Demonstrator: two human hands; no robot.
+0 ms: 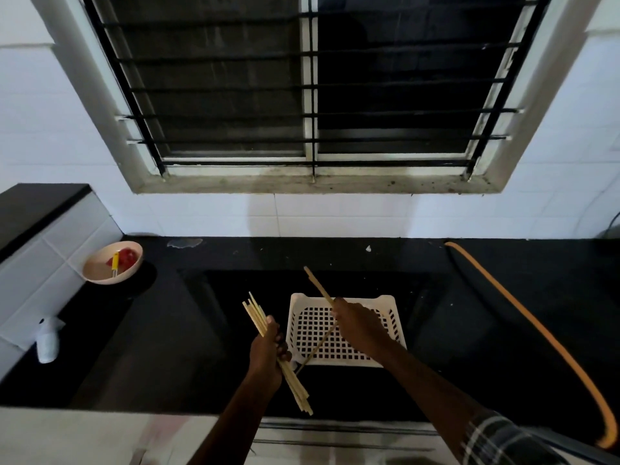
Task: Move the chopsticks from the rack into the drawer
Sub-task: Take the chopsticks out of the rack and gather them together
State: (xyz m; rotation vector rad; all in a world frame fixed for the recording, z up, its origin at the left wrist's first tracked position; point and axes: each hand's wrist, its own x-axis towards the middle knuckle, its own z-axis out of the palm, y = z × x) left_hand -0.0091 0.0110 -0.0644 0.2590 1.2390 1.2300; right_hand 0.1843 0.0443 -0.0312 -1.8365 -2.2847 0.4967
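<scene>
Slippage is the main risk here: the left hand (268, 347) is wrapped around a whole bundle of chopsticks (256, 315), and the sticks fan apart at both ends, so a loose one could slide out of the bottom of the fist and drop past the front edge of the desk (161, 347). Adding another stick to an already full fist would likely cause it, since the hand must loosen a little to take it in. A second risk lies with the single chopstick (317, 285) pinched in the right hand (357, 325); it runs at a slant, its lower end close to the left fist and its upper end pointing toward the back wall, and a careless swing could knock the bundle or catch the rim of the white rack (385, 302).

Both forearms reach forward from the front edge of the desk. The left fist is closed and upright just left of the rack; the right hand hovers over the rack, palm down. The rack, sitting toward the front middle of the desk, looks empty of sticks. No open drawer is clearly visible, so the carry remains.

A bowl (100, 273) sits near the back left corner, well apart.
</scene>
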